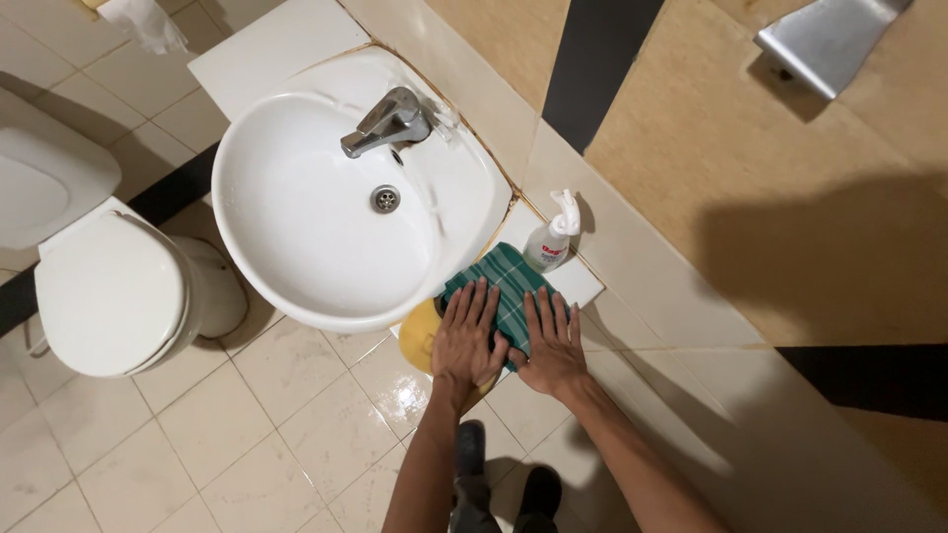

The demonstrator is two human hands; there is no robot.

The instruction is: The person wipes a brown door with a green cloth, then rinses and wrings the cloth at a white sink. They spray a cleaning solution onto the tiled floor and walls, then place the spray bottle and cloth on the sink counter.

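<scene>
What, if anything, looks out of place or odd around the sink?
A yellow item sticks out from under the green cloth, past the ledge edge, beneath the left hand; what it is cannot be told. The floor tile below looks wet. The spray bottle stands upright.

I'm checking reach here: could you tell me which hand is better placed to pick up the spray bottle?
Probably the right hand. It lies flat on the green cloth on the side nearer the spray bottle, which stands just beyond the cloth by the wall. The left hand rests on the sink side.
</scene>
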